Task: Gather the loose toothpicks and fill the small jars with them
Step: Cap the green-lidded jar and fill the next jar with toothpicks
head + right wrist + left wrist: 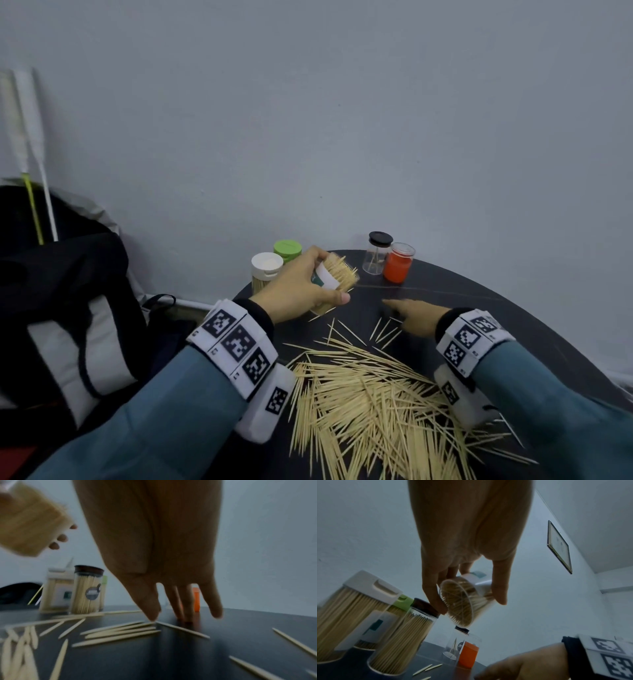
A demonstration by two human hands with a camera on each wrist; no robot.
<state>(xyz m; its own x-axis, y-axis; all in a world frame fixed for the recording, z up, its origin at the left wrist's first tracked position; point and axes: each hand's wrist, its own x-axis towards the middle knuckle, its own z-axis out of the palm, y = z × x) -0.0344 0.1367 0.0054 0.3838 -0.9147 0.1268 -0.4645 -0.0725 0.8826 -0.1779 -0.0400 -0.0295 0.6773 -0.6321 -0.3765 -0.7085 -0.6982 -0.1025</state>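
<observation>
On the dark round table (479, 294), head view: left hand (301, 287) curled round a tilted clear jar (337, 275) packed with toothpicks, lifted off the surface; right hand (416, 317) low, fingers extended onto the tabletop beside a few stray toothpicks (385, 330); large loose toothpick pile (370, 401) nearer the body; white-lidded jar (266, 270), green-lidded jar (287, 250), black-lidded jar (376, 253) and orange jar (398, 263) at the far edge. Left wrist view: thumb and fingers clamping the tilted jar. Right wrist view: fingertips (152, 616) straight, touching the table at the toothpick ends, gripping nothing.
</observation>
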